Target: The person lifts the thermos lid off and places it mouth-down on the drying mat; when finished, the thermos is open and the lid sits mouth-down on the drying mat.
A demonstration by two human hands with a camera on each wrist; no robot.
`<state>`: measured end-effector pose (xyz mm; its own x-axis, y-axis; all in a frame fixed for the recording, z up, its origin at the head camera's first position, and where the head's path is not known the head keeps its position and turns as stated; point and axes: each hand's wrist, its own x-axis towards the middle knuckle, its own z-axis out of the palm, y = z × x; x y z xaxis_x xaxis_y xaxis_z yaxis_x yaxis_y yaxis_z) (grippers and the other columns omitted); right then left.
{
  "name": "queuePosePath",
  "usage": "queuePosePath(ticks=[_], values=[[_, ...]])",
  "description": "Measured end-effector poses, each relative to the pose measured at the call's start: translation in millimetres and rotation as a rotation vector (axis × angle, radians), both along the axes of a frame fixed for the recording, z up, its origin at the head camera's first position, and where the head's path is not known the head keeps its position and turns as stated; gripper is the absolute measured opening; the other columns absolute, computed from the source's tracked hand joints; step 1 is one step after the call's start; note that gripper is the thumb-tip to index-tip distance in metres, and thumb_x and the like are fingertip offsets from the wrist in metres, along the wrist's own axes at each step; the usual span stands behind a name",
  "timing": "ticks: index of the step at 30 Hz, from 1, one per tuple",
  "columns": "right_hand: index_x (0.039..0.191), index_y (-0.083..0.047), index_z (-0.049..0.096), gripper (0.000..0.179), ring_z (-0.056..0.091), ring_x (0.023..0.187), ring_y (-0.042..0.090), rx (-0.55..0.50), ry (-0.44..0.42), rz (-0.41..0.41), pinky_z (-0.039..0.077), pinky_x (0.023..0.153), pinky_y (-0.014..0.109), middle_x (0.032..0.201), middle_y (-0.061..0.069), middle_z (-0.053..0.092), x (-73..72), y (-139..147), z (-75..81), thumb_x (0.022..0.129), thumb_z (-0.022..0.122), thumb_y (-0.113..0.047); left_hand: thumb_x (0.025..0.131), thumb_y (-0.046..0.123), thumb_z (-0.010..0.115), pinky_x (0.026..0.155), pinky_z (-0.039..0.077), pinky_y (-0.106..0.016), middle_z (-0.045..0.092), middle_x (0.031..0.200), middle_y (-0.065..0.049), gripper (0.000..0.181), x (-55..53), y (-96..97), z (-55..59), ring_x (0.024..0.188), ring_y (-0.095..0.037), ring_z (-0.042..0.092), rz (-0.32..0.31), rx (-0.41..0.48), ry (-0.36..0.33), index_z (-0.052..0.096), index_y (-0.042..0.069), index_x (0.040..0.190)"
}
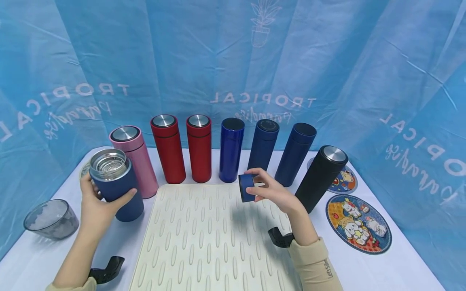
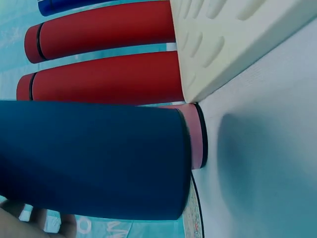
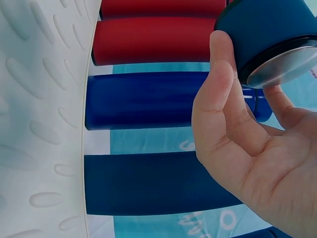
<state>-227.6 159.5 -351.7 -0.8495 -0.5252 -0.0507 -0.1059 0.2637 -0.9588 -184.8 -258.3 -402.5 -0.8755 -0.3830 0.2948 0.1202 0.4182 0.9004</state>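
A wide navy thermos [image 1: 121,190] without its lid is gripped by my left hand [image 1: 100,202], fingers and thumb around its upper body. Its steel mouth [image 1: 109,162] faces up and shows a perforated strainer inside. In the left wrist view the thermos body [image 2: 99,158] fills the middle, and its base appears raised off the cloth, with a shadow apart from it. My right hand [image 1: 271,190] holds a navy lid [image 1: 246,188] tilted sideways above the ribbed mat [image 1: 200,238]. From the right wrist, the lid [image 3: 277,34] shows a shiny metal disc, pinched between thumb and fingers.
Behind the mat stand a pink bottle [image 1: 140,161], two red bottles [image 1: 169,153], several blue bottles [image 1: 231,153] and a black bottle [image 1: 318,182]. A clear glass [image 1: 52,220] sits at the left. Round cartoon coasters [image 1: 358,224] lie at the right. Blue curtains [image 1: 218,60] surround the table.
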Motion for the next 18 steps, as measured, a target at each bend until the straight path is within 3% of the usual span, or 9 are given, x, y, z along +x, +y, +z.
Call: queuePosePath(ticks=[7, 12, 18], values=[[0.133, -0.017, 0.036, 0.053, 0.054, 0.088, 0.026, 0.006, 0.008, 0.003, 0.05, 0.076, 0.037, 0.124, 0.016, 0.037, -0.1, 0.4, -0.7, 0.087, 0.059, -0.029, 0.075, 0.011, 0.074, 0.108, 0.023, -0.053, 0.022, 0.147, -0.005, 0.093, 16.8, 18.5, 28.6, 0.136, -0.026, 0.022, 0.047, 0.096, -0.054, 0.01, 0.03, 0.14], [0.134, -0.018, 0.036, 0.054, 0.055, 0.088, 0.027, 0.008, 0.009, 0.008, 0.05, 0.076, 0.038, 0.124, 0.017, 0.038, -1.4, 0.9, -1.6, 0.087, 0.06, -0.03, 0.077, 0.013, 0.073, 0.111, 0.019, -0.048, 0.018, 0.148, -0.005, 0.093, 18.2, 20.4, 31.4, 0.139, -0.022, 0.017, 0.08, 0.127, -0.1, 0.007, 0.03, 0.141], [0.134, -0.017, 0.035, 0.054, 0.055, 0.085, 0.027, 0.007, 0.008, 0.015, 0.05, 0.076, 0.038, 0.123, 0.017, 0.038, -1.8, 1.2, -2.6, 0.087, 0.06, -0.03, 0.076, 0.013, 0.073, 0.111, 0.02, -0.045, 0.021, 0.148, -0.005, 0.091, 18.6, 19.9, 30.5, 0.137, -0.02, 0.02, 0.113, 0.144, -0.118, 0.01, 0.03, 0.14]])
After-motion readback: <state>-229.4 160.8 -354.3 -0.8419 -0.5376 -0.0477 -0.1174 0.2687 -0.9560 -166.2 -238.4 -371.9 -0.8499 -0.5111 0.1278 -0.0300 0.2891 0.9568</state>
